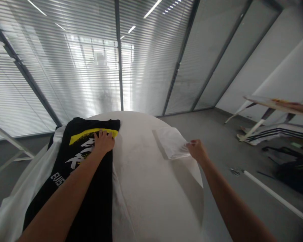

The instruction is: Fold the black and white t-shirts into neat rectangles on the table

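Note:
A black garment [98, 188] with yellow and white printing lies lengthwise on the left of the round white table [146, 181]. My left hand [104, 141] rests on its printed upper part, fingers spread and lying flat. White fabric [47, 158] shows along the garment's left side. To the right, near the table's edge, is a folded white cloth [171, 143]. My right hand [197, 149] pinches the cloth's right corner between thumb and fingers. Part of the black garment is hidden under my left forearm.
Glass panels with blinds [146, 67] stand behind the table. At right, another person's hand [293, 106] is over a second table [265, 102]. A white pole [275, 195] and a dark bag [296, 173] lie on the floor. White metal legs [12, 144] stand at left.

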`<state>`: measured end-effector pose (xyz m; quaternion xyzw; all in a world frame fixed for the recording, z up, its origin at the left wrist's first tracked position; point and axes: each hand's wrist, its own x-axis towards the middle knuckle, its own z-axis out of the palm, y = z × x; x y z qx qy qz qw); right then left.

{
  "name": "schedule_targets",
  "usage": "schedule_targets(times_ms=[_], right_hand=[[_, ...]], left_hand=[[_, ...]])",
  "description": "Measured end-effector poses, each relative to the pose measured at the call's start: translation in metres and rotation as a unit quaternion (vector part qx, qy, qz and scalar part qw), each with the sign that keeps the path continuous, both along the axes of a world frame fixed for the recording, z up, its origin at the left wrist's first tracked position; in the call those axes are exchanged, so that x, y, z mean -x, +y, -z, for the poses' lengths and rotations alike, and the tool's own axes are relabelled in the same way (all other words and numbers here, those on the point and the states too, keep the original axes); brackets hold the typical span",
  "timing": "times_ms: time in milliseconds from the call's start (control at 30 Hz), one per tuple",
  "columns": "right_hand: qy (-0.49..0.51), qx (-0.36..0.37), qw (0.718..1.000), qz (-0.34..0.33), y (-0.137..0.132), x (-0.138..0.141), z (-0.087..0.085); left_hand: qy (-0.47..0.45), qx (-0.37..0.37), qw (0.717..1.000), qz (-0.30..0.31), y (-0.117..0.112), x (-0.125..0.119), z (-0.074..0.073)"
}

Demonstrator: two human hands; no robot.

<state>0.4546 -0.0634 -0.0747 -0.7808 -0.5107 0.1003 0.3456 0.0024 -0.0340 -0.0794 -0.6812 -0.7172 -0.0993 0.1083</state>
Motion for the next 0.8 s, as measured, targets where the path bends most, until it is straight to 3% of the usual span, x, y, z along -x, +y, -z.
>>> schedule_targets(times_ms=[100, 200, 333, 433, 500, 567, 667, 733, 800], right_hand=[[-0.188, -0.066, 0.978, -0.065, 0.004, 0.013, -0.009], [-0.278, -0.076, 0.946, -0.145, 0.006, 0.039, -0.009], [-0.354, -0.036, 0.911, -0.211, 0.012, 0.064, 0.013], [-0.333, -0.012, 0.917, -0.217, 0.019, 0.066, 0.030], [-0.270, -0.019, 0.931, -0.246, 0.022, 0.060, 0.033], [-0.135, -0.038, 0.942, -0.306, 0.021, 0.051, 0.028], [0.075, -0.078, 0.925, -0.363, 0.009, 0.044, 0.008], [0.227, -0.109, 0.891, -0.379, -0.003, 0.050, -0.010], [0.402, -0.123, 0.815, -0.398, -0.016, 0.067, -0.030]], left_hand=[[0.009, 0.008, 1.000, 0.019, -0.023, 0.007, -0.008], [0.038, -0.019, 0.999, 0.023, -0.060, 0.020, -0.005], [0.072, -0.027, 0.996, 0.038, -0.103, 0.033, 0.010], [0.079, -0.041, 0.995, 0.036, -0.113, 0.032, 0.015], [0.073, -0.048, 0.996, 0.023, -0.112, 0.027, 0.015], [0.064, -0.049, 0.997, 0.017, -0.110, 0.024, 0.013], [0.048, -0.050, 0.997, 0.022, -0.109, 0.024, 0.012], [0.041, -0.054, 0.997, 0.023, -0.109, 0.025, 0.012], [0.039, -0.059, 0.997, 0.023, -0.110, 0.026, 0.013]])
